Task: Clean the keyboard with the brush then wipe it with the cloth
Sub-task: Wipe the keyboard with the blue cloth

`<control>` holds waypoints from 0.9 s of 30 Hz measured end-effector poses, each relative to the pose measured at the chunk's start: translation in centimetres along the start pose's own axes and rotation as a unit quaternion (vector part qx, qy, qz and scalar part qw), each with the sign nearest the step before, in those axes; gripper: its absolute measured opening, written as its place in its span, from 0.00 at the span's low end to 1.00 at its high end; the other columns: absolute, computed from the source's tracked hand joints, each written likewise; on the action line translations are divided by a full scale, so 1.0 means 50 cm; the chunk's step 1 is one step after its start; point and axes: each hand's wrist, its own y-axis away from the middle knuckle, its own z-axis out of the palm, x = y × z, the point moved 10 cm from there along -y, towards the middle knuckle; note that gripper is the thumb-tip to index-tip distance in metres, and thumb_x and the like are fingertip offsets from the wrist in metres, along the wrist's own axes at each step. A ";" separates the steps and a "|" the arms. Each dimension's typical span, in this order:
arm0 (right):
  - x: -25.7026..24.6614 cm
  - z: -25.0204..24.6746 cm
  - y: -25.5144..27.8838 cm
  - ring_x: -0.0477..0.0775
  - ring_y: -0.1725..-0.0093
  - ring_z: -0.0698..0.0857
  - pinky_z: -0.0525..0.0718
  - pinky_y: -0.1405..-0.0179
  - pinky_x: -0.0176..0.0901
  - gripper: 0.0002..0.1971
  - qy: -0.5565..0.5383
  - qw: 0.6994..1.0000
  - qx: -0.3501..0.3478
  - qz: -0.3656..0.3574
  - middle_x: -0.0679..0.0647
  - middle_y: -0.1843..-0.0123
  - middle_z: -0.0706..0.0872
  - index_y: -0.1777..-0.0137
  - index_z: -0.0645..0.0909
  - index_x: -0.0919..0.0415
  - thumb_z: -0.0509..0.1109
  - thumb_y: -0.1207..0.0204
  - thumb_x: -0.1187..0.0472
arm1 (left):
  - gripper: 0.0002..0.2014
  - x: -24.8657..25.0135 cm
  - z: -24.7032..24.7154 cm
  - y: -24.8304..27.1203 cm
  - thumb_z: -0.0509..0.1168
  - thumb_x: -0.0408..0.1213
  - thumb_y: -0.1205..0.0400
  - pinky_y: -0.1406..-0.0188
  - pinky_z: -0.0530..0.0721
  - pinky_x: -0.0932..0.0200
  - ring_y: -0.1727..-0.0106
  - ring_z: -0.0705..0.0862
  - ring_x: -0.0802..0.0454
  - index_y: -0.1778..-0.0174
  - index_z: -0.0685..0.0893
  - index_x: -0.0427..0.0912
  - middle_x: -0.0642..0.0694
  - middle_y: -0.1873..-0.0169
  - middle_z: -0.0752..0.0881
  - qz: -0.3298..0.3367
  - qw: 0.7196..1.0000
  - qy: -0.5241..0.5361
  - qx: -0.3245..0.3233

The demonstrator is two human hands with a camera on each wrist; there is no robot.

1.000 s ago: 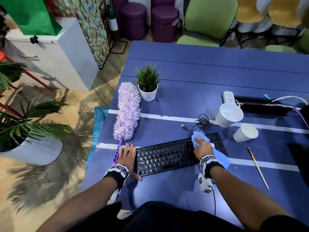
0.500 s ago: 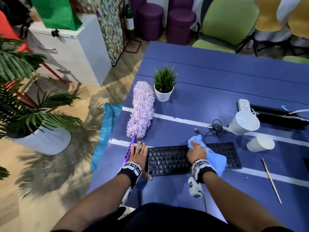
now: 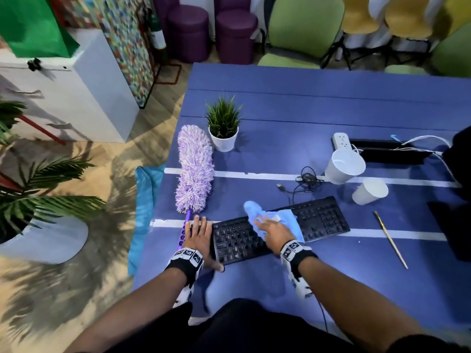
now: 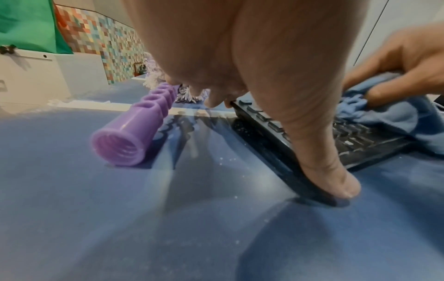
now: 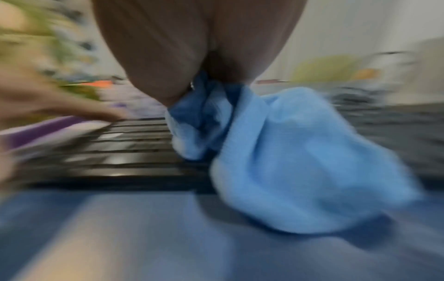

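The black keyboard (image 3: 321, 220) lies flat at lower centre. A crumpled light-blue cloth (image 3: 287, 217) drapes its middle. A thin wooden brush (image 3: 391, 240) lies apart at right.

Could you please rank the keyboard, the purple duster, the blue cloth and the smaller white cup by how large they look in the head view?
1. keyboard
2. purple duster
3. blue cloth, partly hidden under the right hand
4. smaller white cup
None look close enough to tie.

We see bright room light; palm fronds (image 3: 51, 202) throw soft shadows across the floor (image 3: 76, 301). Our head view bows at its edges. The right wrist view is smeared with blur; the table (image 4: 168, 190) shows pale glare.
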 end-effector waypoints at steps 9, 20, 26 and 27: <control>0.362 -0.109 0.111 0.63 0.27 0.76 0.75 0.28 0.52 0.25 -0.048 0.969 0.058 0.236 0.62 0.26 0.77 0.24 0.74 0.55 0.60 0.21 0.68 | 0.73 0.008 -0.001 0.008 0.66 0.78 0.46 0.25 0.25 0.36 0.20 0.27 0.35 0.18 0.35 0.38 0.40 0.17 0.35 -0.037 0.998 -0.026 -0.032; 0.402 -0.141 0.124 0.58 0.35 0.83 0.75 0.42 0.43 0.14 -0.045 0.976 0.062 0.203 0.56 0.35 0.86 0.48 0.85 0.51 0.61 0.23 0.67 | 0.68 0.264 -0.072 -0.028 0.72 0.70 0.43 0.21 0.44 0.32 0.18 0.31 0.38 0.18 0.34 0.53 0.43 0.18 0.31 0.040 0.994 0.104 -0.002; 0.432 -0.182 0.094 0.62 0.28 0.77 0.75 0.32 0.50 0.24 -0.005 0.981 0.050 0.188 0.61 0.24 0.75 0.24 0.71 0.59 0.61 0.21 0.67 | 0.60 0.347 -0.050 -0.057 0.71 0.66 0.35 0.24 0.43 0.25 0.20 0.28 0.32 0.18 0.35 0.57 0.42 0.19 0.27 0.019 0.996 0.083 -0.041; 0.425 -0.175 0.095 0.62 0.29 0.77 0.75 0.33 0.49 0.22 0.021 0.984 0.033 0.176 0.62 0.26 0.76 0.26 0.73 0.60 0.60 0.21 0.66 | 0.59 0.349 -0.047 -0.062 0.70 0.66 0.34 0.24 0.44 0.25 0.20 0.28 0.32 0.18 0.34 0.58 0.43 0.19 0.27 0.019 0.995 0.087 -0.040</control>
